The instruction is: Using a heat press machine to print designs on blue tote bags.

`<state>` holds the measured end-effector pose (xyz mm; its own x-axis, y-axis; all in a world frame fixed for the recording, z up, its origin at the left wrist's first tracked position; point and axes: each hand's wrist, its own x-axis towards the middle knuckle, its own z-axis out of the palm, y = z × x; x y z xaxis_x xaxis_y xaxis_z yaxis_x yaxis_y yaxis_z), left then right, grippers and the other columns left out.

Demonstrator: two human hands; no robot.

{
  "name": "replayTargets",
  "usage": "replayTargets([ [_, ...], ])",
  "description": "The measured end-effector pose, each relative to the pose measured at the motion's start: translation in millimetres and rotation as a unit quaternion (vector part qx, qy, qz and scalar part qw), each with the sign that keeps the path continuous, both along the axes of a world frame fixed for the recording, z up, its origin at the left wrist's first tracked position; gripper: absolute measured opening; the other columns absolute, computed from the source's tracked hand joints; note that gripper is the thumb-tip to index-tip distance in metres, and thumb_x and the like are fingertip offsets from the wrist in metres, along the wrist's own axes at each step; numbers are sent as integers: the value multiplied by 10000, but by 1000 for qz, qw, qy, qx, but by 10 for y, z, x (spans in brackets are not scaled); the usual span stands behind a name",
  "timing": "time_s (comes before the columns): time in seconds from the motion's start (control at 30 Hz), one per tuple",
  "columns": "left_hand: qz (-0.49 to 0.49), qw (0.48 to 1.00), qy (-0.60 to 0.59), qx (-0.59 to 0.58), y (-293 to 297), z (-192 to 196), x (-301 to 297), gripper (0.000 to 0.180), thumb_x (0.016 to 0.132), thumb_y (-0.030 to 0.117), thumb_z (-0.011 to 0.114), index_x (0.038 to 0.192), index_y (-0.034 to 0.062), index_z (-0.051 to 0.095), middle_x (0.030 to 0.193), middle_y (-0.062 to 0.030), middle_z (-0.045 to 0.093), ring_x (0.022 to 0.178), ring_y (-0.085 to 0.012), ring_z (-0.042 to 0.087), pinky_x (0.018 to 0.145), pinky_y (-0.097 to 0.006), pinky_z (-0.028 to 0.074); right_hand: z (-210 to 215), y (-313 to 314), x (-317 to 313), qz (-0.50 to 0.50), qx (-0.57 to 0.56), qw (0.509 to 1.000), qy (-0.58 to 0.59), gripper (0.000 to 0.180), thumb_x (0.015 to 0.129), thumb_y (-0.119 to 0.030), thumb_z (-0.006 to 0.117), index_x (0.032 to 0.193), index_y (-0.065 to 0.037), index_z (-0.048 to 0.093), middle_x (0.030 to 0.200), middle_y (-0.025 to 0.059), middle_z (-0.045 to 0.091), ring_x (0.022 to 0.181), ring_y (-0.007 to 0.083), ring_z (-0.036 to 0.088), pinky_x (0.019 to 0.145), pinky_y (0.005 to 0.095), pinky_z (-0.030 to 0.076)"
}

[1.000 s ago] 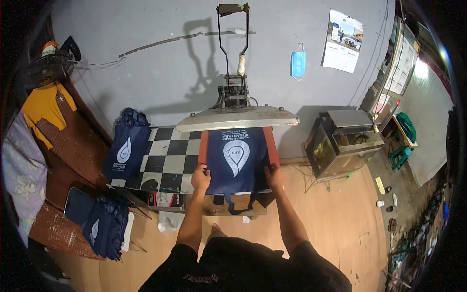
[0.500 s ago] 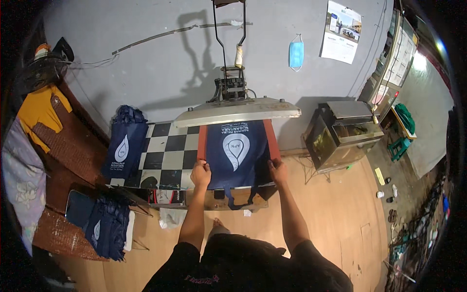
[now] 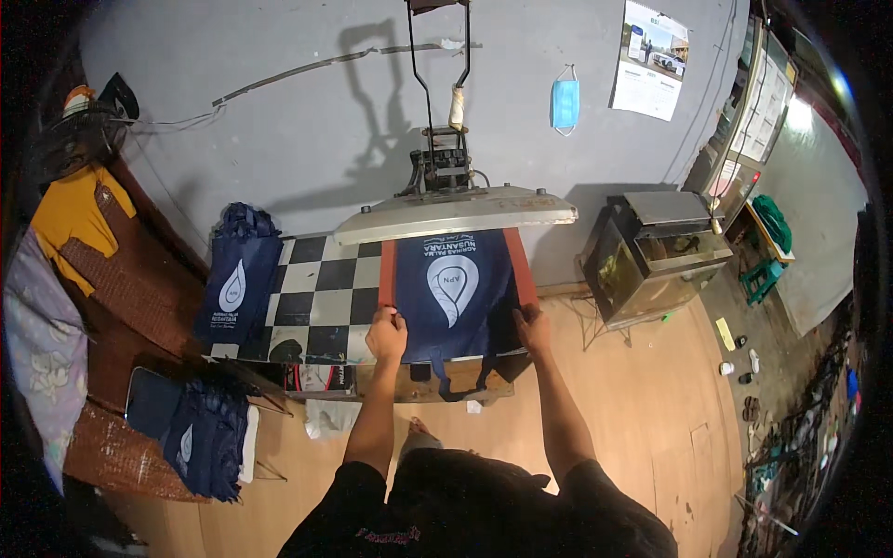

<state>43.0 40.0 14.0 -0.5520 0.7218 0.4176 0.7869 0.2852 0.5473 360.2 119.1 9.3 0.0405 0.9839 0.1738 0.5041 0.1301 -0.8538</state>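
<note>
A navy fabric bag (image 3: 454, 321) with a white drop-shaped print lies flat on the reddish pad (image 3: 387, 274) of a heat press. Its handles hang down over the near edge. The raised metal upper plate (image 3: 456, 216) covers the bag's far end from above. My left hand (image 3: 387, 335) is closed, pinching the bag at its near left side. At the near right side my right hand (image 3: 533, 329) is closed on it too, thumb on top. Most of the fingertips are hidden.
A stack of similar navy bags (image 3: 240, 279) sits on the left of the checkered table (image 3: 321, 279). More bags (image 3: 206, 437) lie on a chair at lower left. To the right stands a glass tank (image 3: 656, 256). The press lever (image 3: 458, 65) rises at the wall.
Both hands stay at the bag's near sides, and the bag lies as before. Only a very slight shift of the whole view shows.
</note>
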Motion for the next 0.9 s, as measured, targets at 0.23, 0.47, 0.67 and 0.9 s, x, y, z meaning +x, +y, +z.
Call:
replayTargets([
  [0.23,-7,1000,3,13,-23,-4,5,168,844,208,661,975,102,674,975,-109,693,827,-341,679,721,-435,531,13,-40,20,-8,21,1000,1,276,861,-274,693,911,-3,674,777,181,680,707,304,663,663,392,498],
  [0.47,-13,998,-35,46,-33,-18,-31,183,839,225,703,975,105,727,921,-110,719,817,-319,685,723,-412,530,-40,17,38,-18,17,999,-25,274,853,-278,702,921,-13,684,805,182,699,753,340,690,691,413,516],
  [0.67,-8,998,-19,62,-16,-61,-60,188,835,226,717,983,109,729,908,-102,723,806,-316,688,711,-406,531,-41,7,42,-14,3,1000,-23,293,851,-277,702,939,2,684,840,198,708,798,342,704,716,404,526],
  [0.9,-21,998,-44,47,-18,-11,-72,162,808,207,702,934,106,706,887,-112,704,827,-329,682,712,-434,525,8,-32,43,-1,22,999,-32,313,849,-281,701,961,10,679,871,207,710,831,357,702,735,421,529],
])
